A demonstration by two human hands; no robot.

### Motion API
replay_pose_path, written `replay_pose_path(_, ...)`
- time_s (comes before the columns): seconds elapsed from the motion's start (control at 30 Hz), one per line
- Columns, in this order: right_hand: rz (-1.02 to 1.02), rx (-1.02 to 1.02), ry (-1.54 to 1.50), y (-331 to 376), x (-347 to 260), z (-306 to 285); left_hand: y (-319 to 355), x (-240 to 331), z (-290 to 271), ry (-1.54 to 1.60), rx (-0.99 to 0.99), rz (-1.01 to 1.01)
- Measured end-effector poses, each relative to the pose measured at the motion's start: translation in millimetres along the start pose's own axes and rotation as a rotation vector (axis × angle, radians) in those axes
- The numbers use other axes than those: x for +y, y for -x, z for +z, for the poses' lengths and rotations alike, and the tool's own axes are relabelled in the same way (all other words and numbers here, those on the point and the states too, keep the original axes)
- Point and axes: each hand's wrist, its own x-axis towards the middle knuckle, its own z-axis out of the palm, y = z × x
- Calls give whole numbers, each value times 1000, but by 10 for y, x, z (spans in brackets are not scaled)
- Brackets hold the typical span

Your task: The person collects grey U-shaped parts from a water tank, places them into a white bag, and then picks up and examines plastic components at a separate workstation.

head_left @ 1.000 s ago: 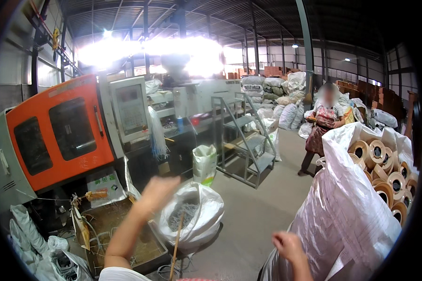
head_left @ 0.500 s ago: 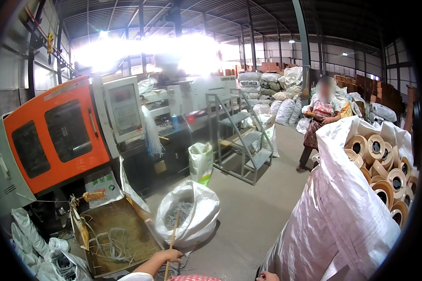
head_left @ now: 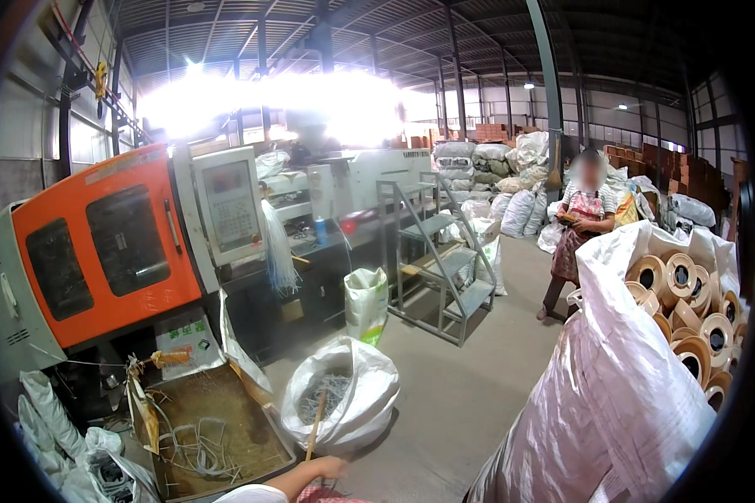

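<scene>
Left hand dropped from the sack mouth to the bottom edge; right hand gone from view.

Largest first: orange moulding machine [head_left: 101, 251] at left, tall white woven bag [head_left: 612, 394] of cardboard spools [head_left: 688, 302] at right, open white sack [head_left: 344, 394] on the floor between, wooden stick [head_left: 315, 423] standing in it. Left hand [head_left: 327, 467] sits at the stick's lower end, grip curled by it; can't tell if it's closed on it.
</scene>
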Motion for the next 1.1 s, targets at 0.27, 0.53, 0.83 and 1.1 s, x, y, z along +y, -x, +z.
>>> replay_pose_path(0.27,147,-62,-242,309,-156,-98,-249,-387,227,-55,-94,27)
replay_pose_path(0.53,101,0,49,35,-76,-65,-309,-352,364,52,-95,6)
replay_pose_path(0.83,299,-85,-18,339,-242,-39,-493,-348,412,-31,-102,55)
replay_pose_path(1.1,266,-14,18,408,-208,54,-633,-254,432,30,-150,67)
